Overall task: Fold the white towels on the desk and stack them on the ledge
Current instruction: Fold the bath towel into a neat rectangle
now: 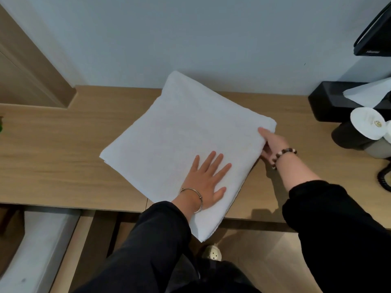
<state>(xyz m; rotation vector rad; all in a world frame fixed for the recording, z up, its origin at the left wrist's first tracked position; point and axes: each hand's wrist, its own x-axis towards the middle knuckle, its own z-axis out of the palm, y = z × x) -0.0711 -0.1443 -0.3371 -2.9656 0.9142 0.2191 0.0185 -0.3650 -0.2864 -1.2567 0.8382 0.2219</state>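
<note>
Smoothing step: folded white towel [179, 134] lies on the counter [53, 155], left of the tissue box [325, 102]. Left hand [207, 182] presses it, fingers spread; right hand [273, 144] pinches its box-side edge. Next, likely lifting it away to stack.

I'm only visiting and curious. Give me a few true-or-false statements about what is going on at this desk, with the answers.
1. The left hand lies flat on the white towel. True.
2. The right hand rests idle on the desk. False: its fingers grip the towel's right edge.
3. One corner of the towel hangs past the desk's near edge. True.
4. The tissue box is red. False: it is black, with a white tissue sticking out.
</note>
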